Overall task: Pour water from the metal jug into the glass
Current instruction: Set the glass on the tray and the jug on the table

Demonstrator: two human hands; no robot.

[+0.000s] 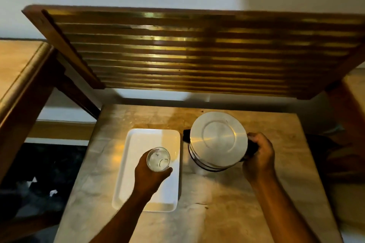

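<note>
A metal jug (218, 140) with a round flat lid and a black spout on its left stands upright on the marble table (246, 213). My right hand (258, 156) is wrapped around its black handle on the right side. A clear glass (158, 159) is seen from above, over the white tray (138, 144), with my left hand (150, 175) closed around it from below. Water seems to be in the glass, but I cannot tell how much.
A slatted wooden shelf (197, 55) hangs over the far half of the table. Wooden frame legs (25, 104) stand at left and right. The floor at lower left is dark with some scraps on it.
</note>
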